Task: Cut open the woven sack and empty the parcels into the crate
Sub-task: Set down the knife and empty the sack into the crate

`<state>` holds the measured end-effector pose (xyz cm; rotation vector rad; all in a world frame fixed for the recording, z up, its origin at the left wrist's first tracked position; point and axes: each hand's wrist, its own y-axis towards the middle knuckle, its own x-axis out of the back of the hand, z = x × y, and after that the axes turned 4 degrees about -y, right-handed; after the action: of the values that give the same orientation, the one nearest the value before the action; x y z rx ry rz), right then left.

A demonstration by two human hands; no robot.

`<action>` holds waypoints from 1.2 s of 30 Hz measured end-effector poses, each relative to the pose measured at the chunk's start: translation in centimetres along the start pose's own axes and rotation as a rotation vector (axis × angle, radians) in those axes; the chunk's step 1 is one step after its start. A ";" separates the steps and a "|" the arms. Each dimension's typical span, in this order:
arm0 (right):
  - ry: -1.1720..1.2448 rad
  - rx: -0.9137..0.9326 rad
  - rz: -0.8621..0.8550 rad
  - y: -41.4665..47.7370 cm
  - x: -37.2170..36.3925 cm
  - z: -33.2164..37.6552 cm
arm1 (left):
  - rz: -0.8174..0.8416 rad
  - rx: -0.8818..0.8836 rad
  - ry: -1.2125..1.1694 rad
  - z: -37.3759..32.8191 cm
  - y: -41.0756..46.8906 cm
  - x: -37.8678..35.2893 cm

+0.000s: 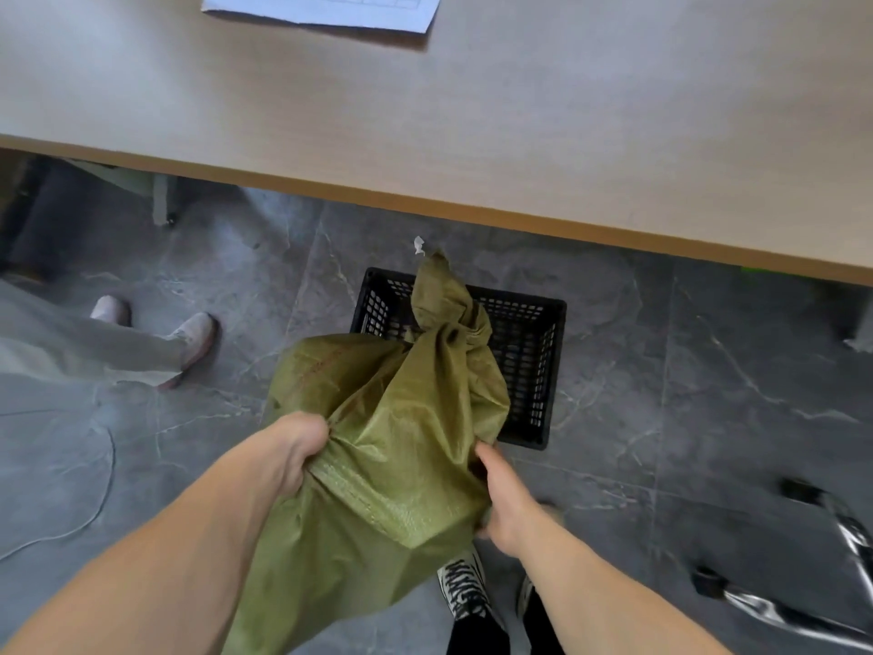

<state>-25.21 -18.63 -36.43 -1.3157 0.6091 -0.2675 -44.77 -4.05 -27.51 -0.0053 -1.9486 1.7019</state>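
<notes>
Sack (392, 418) gripped between left hand (295, 449) and right hand (503, 501)

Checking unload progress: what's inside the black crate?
The crate shows only mesh walls, no parcels visible. The sack, held by left hand and right hand, covers its near-left part.

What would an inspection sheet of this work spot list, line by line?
Surface: grey marbled floor tiles; wooden table above.
Job's things: green woven sack, its bunched end hanging over the black mesh crate on the floor; no parcels seen.
Clutter: white scrap beyond the crate; glossy black plastic at right.
Grippers: left hand and right hand both grip the sack's near part.
Cables: thin white cord on the floor at left.
Surroundings: paper sheet on the table; another person's shoes at left.
</notes>
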 end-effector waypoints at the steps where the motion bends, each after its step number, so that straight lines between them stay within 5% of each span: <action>1: 0.021 0.017 0.003 0.2 0.5 -0.4 | 0.008 0.038 -0.049 -0.3 -0.2 -0.1; 4: 0.069 0.066 0.010 0.6 1.5 -2.5 | 0.014 0.082 -0.122 -1.0 0.7 0.4; 9: -0.179 0.144 -0.092 0.6 -0.1 -4.0 | 0.025 0.138 -0.191 -1.0 1.5 0.6; 13: -0.429 0.267 -0.317 0.4 -1.0 -1.7 | -0.051 0.049 -0.141 -1.2 1.1 0.1; 23: -0.329 0.162 -0.569 1.4 -1.1 3.7 | -0.103 -0.258 -0.269 0.6 2.2 -1.1; 28: -0.174 -0.089 -0.436 1.2 0.3 4.1 | 0.024 -0.324 -0.330 1.8 0.0 -2.5; 33: -0.011 -0.256 -0.207 0.6 1.8 4.1 | -0.030 -0.501 0.247 2.3 -0.7 -1.8; 36: 0.038 -0.357 -0.123 0.2 2.4 3.8 | 0.157 -0.427 0.262 2.6 -0.8 0.2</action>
<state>-21.16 -16.74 -36.79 -1.6988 0.6272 -0.2939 -45.69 -6.53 -26.88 -0.5235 -2.1082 1.2661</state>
